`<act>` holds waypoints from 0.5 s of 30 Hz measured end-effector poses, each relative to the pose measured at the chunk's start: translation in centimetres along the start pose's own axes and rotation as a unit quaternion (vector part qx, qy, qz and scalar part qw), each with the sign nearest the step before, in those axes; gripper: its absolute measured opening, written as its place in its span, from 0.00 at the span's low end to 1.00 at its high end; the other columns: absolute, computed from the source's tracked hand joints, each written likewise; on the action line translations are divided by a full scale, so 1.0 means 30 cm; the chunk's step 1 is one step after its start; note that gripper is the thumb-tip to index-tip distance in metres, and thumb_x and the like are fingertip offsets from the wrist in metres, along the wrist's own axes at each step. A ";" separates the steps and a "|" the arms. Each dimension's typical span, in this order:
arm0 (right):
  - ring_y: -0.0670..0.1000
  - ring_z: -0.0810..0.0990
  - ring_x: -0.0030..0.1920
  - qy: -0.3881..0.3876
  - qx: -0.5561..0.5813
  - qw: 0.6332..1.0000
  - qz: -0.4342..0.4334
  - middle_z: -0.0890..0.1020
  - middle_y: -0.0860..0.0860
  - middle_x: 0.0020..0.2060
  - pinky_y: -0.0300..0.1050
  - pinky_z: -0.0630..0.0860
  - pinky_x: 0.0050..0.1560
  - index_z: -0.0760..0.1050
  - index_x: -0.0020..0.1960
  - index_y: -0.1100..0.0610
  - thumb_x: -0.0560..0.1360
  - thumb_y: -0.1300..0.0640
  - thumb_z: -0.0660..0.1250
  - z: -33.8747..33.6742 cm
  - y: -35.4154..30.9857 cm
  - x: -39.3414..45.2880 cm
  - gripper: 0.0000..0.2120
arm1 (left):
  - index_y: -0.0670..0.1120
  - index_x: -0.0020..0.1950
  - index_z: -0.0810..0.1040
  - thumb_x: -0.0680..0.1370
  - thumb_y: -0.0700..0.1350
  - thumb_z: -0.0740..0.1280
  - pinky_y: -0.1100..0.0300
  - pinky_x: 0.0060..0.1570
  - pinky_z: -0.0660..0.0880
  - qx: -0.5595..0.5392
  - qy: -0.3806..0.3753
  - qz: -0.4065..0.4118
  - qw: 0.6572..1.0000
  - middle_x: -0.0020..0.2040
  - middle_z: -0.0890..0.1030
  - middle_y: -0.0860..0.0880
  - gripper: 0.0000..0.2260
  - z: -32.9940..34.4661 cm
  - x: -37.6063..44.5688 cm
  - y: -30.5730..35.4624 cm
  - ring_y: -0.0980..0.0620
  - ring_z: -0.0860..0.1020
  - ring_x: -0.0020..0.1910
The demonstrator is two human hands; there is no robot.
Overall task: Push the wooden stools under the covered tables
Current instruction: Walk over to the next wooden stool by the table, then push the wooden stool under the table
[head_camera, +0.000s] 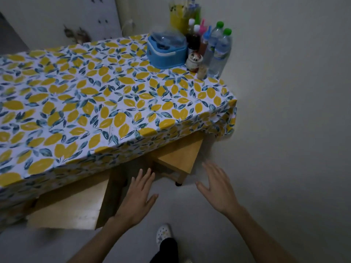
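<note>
Head view: blue tub [167,52] of unclear contents stood beside bottles [218,52] on the surface [95,101]; both hands [137,198] [218,188] spread wide, empty, near stools [178,154].

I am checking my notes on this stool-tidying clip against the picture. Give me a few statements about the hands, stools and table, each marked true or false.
1. Both hands, the left hand and right hand, are open and hold nothing. True.
2. The lemon-print tablecloth is plain white. False: it has yellow lemons and blue-green leaves.
3. The right-side square wooden stool sits partly under the table. True.
4. The blue plastic container sits on the floor. False: it is on the table.
5. The left-side wooden stool lies fully hidden under the cloth. False: much of its seat sticks out.
</note>
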State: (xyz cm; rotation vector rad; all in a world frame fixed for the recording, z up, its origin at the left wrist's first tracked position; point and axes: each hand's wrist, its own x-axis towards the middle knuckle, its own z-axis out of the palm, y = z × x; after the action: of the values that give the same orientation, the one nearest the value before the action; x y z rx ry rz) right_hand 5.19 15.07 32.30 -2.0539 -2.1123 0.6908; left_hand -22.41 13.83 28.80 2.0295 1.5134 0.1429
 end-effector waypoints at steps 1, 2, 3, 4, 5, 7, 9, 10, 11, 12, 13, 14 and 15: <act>0.52 0.55 0.77 -0.011 0.000 1.000 -0.005 0.59 0.51 0.77 0.47 0.51 0.75 0.56 0.77 0.53 0.75 0.38 0.53 0.047 0.028 0.055 0.35 | 0.51 0.78 0.46 0.76 0.66 0.45 0.56 0.73 0.34 0.011 -0.004 -0.005 1.000 0.78 0.41 0.55 0.34 0.037 0.051 -0.028 0.55 0.33 0.75; 0.52 0.55 0.77 -0.019 0.003 1.000 -0.008 0.60 0.51 0.77 0.48 0.52 0.76 0.57 0.77 0.53 0.75 0.37 0.53 0.100 0.059 0.112 0.35 | 0.50 0.78 0.46 0.78 0.63 0.47 0.56 0.73 0.34 0.020 -0.007 -0.013 1.000 0.78 0.41 0.54 0.32 0.077 0.108 -0.060 0.55 0.33 0.75; 0.52 0.56 0.77 -0.026 0.005 1.000 -0.009 0.61 0.51 0.77 0.50 0.53 0.76 0.57 0.77 0.53 0.74 0.36 0.52 0.160 0.095 0.168 0.36 | 0.50 0.78 0.45 0.79 0.62 0.48 0.56 0.72 0.34 0.028 -0.009 -0.018 0.999 0.78 0.40 0.54 0.31 0.118 0.167 -0.094 0.55 0.32 0.75; 0.53 0.57 0.77 -0.027 0.007 1.000 -0.009 0.61 0.51 0.76 0.51 0.55 0.76 0.59 0.76 0.53 0.73 0.35 0.51 0.224 0.129 0.225 0.37 | 0.50 0.78 0.45 0.80 0.61 0.49 0.57 0.72 0.33 0.037 -0.012 -0.020 0.999 0.78 0.39 0.54 0.30 0.161 0.233 -0.130 0.54 0.32 0.75; 0.55 0.59 0.76 -0.026 0.014 1.000 -0.008 0.62 0.52 0.76 0.53 0.57 0.75 0.60 0.76 0.54 0.72 0.35 0.51 0.290 0.162 0.281 0.37 | 0.50 0.78 0.44 0.80 0.60 0.49 0.57 0.71 0.32 0.042 -0.019 -0.018 0.999 0.78 0.39 0.55 0.30 0.207 0.303 -0.170 0.54 0.31 0.75; 0.56 0.58 0.77 -0.028 0.028 0.999 -0.002 0.61 0.52 0.77 0.56 0.58 0.75 0.60 0.76 0.54 0.72 0.36 0.54 0.419 0.214 0.380 0.37 | 0.49 0.78 0.44 0.80 0.59 0.50 0.59 0.70 0.30 0.059 -0.036 -0.004 0.998 0.77 0.37 0.55 0.30 0.306 0.440 -0.250 0.54 0.31 0.74; 0.55 0.53 0.78 -0.048 0.030 0.998 0.000 0.56 0.52 0.78 0.57 0.56 0.75 0.57 0.77 0.53 0.73 0.38 0.58 0.548 0.254 0.472 0.37 | 0.48 0.78 0.43 0.80 0.59 0.49 0.58 0.70 0.31 0.079 -0.064 0.014 0.995 0.77 0.37 0.53 0.31 0.405 0.564 -0.330 0.53 0.31 0.75; 0.55 0.51 0.78 -0.048 0.022 0.999 -0.007 0.55 0.52 0.79 0.57 0.54 0.76 0.56 0.77 0.53 0.73 0.39 0.60 0.588 0.261 0.511 0.37 | 0.47 0.78 0.43 0.80 0.59 0.48 0.57 0.71 0.32 0.091 -0.072 0.028 0.993 0.78 0.37 0.51 0.31 0.430 0.617 -0.356 0.52 0.32 0.75; 0.55 0.49 0.78 -0.051 0.016 0.998 -0.017 0.54 0.53 0.79 0.57 0.53 0.76 0.56 0.78 0.54 0.74 0.40 0.62 0.671 0.284 0.560 0.37 | 0.47 0.78 0.43 0.80 0.59 0.48 0.56 0.72 0.33 0.099 -0.085 0.037 0.991 0.78 0.38 0.50 0.31 0.485 0.675 -0.403 0.50 0.34 0.76; 0.56 0.49 0.78 -0.045 0.007 0.999 -0.020 0.53 0.54 0.79 0.57 0.51 0.76 0.55 0.78 0.54 0.74 0.40 0.63 0.737 0.300 0.603 0.37 | 0.47 0.78 0.43 0.80 0.59 0.48 0.54 0.74 0.36 0.109 -0.095 0.041 0.989 0.79 0.40 0.49 0.31 0.528 0.726 -0.442 0.49 0.36 0.77; 0.56 0.49 0.78 -0.028 -0.002 0.999 -0.028 0.54 0.55 0.79 0.58 0.50 0.76 0.56 0.77 0.55 0.74 0.40 0.64 0.754 0.301 0.631 0.38 | 0.47 0.78 0.43 0.80 0.60 0.47 0.52 0.75 0.39 0.116 -0.094 0.046 0.988 0.79 0.42 0.48 0.31 0.528 0.756 -0.451 0.48 0.39 0.77; 0.57 0.50 0.78 -0.010 -0.012 0.999 -0.031 0.55 0.56 0.78 0.59 0.50 0.76 0.57 0.77 0.56 0.72 0.39 0.64 0.795 0.308 0.662 0.39 | 0.48 0.78 0.43 0.79 0.61 0.46 0.51 0.75 0.42 0.115 -0.097 0.040 0.988 0.79 0.44 0.47 0.31 0.544 0.786 -0.468 0.47 0.42 0.78; 0.58 0.50 0.78 0.003 -0.023 0.999 -0.034 0.56 0.57 0.78 0.61 0.49 0.75 0.57 0.77 0.57 0.71 0.38 0.63 0.853 0.322 0.695 0.41 | 0.49 0.78 0.43 0.79 0.62 0.45 0.50 0.75 0.46 0.115 -0.100 0.027 0.988 0.79 0.46 0.48 0.32 0.571 0.817 -0.489 0.47 0.45 0.78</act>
State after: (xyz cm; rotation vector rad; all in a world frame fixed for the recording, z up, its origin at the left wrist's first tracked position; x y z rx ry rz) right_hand 2.52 28.96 0.96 -1.9946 -2.2037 0.6318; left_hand -19.02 31.73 0.92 2.1904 1.4025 -0.2179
